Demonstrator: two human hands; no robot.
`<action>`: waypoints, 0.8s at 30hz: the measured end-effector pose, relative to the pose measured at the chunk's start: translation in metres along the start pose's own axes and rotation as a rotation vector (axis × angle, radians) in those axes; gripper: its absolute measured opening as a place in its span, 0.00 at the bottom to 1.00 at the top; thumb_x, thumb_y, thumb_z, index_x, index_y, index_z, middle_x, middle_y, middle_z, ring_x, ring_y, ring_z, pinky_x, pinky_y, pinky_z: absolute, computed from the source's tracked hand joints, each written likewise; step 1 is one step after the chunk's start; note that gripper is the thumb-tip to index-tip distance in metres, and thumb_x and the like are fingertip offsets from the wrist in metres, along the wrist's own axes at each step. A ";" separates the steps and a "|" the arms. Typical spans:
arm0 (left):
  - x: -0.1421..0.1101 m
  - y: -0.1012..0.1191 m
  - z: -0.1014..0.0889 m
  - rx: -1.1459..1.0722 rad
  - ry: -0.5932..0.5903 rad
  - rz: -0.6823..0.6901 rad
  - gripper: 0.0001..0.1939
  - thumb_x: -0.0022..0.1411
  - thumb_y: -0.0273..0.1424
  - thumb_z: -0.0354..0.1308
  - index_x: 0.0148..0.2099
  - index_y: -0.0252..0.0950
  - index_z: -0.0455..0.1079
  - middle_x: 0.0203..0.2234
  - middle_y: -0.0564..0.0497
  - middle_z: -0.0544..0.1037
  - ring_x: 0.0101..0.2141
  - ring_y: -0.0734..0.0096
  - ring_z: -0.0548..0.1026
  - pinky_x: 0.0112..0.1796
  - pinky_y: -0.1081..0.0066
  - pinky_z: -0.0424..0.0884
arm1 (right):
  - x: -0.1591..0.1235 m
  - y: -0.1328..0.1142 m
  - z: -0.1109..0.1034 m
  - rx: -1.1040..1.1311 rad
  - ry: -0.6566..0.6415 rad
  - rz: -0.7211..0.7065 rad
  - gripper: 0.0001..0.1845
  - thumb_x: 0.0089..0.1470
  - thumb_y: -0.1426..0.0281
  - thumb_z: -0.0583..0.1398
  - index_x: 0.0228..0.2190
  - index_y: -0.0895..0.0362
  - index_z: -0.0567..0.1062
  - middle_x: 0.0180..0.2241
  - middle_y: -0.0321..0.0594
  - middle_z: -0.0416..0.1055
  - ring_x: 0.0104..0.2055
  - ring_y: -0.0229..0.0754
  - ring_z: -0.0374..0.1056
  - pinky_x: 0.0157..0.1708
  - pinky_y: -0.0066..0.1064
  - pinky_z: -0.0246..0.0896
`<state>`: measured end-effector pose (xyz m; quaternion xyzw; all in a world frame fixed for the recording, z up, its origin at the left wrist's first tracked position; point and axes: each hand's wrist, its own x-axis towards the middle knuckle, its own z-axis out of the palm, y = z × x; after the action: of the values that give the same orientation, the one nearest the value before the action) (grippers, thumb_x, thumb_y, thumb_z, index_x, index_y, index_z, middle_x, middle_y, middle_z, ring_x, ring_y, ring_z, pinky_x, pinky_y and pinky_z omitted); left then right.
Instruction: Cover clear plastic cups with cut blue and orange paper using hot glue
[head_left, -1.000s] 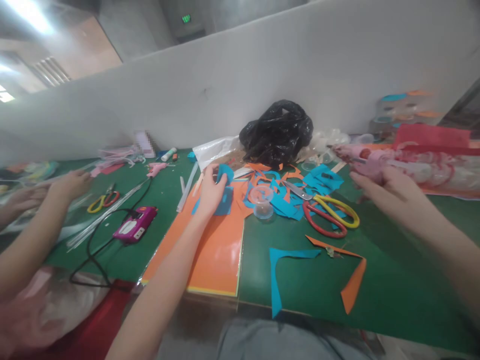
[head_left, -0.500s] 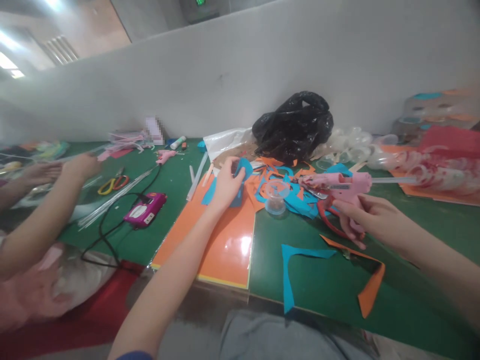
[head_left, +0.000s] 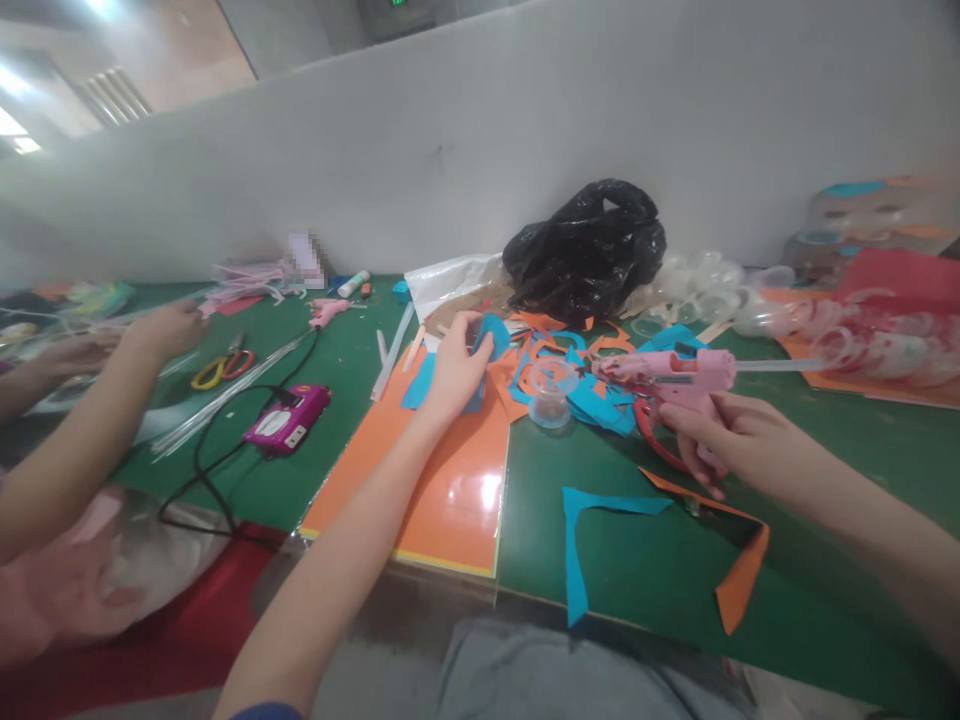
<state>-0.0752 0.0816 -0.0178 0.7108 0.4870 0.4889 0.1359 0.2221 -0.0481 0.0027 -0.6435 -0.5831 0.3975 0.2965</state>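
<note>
My left hand (head_left: 456, 368) pinches a piece of blue paper (head_left: 486, 340) just above a sheet of orange card (head_left: 442, 500). My right hand (head_left: 720, 435) grips a pink hot glue gun (head_left: 667, 375), with a glue stick (head_left: 780, 365) sticking out of its back. The gun hangs over red-handled scissors (head_left: 651, 430), partly hidden beneath it. Between my hands lie loose blue and orange paper scraps (head_left: 592, 400) and a small clear plastic cup (head_left: 551, 395).
A co-worker's hands (head_left: 161, 332) work at the left, near yellow-and-red scissors (head_left: 223, 367), a magenta device (head_left: 286, 420) with a black cord, and a second pink glue gun (head_left: 326, 312). A black plastic bag (head_left: 585, 255) and clear plastic bowls (head_left: 697, 280) stand against the white partition.
Since a second ago, my right hand has brought the glue gun left and down from the upper right, over the scissors. My left hand and the blue paper have barely moved.
</note>
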 end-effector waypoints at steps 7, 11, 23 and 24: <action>-0.002 0.001 0.001 -0.003 -0.016 0.011 0.08 0.64 0.25 0.55 0.46 0.40 0.65 0.42 0.49 0.77 0.42 0.66 0.74 0.47 0.65 0.70 | -0.002 -0.001 -0.001 -0.027 0.006 -0.012 0.28 0.47 0.40 0.60 0.17 0.50 0.66 0.13 0.34 0.68 0.14 0.40 0.65 0.22 0.36 0.67; -0.002 0.001 0.001 -0.008 -0.024 0.013 0.08 0.64 0.25 0.55 0.46 0.40 0.66 0.41 0.50 0.76 0.42 0.67 0.74 0.47 0.65 0.70 | -0.002 -0.004 0.001 -0.040 0.015 -0.013 0.28 0.46 0.40 0.61 0.16 0.50 0.66 0.12 0.34 0.66 0.14 0.40 0.65 0.22 0.35 0.68; -0.001 0.001 0.001 -0.004 -0.032 0.006 0.09 0.64 0.24 0.56 0.46 0.39 0.66 0.41 0.50 0.77 0.42 0.67 0.75 0.47 0.65 0.70 | -0.003 -0.004 0.000 -0.052 0.021 -0.016 0.30 0.46 0.39 0.60 0.14 0.50 0.65 0.12 0.36 0.68 0.14 0.40 0.64 0.20 0.35 0.67; -0.001 0.001 0.001 -0.001 -0.031 0.005 0.09 0.64 0.24 0.56 0.46 0.39 0.66 0.41 0.50 0.77 0.42 0.66 0.75 0.47 0.65 0.70 | -0.003 -0.004 0.000 -0.056 0.020 -0.021 0.29 0.46 0.39 0.60 0.15 0.50 0.66 0.12 0.36 0.68 0.14 0.40 0.64 0.20 0.35 0.67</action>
<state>-0.0738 0.0806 -0.0187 0.7194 0.4829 0.4784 0.1425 0.2204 -0.0501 0.0067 -0.6493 -0.5979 0.3712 0.2883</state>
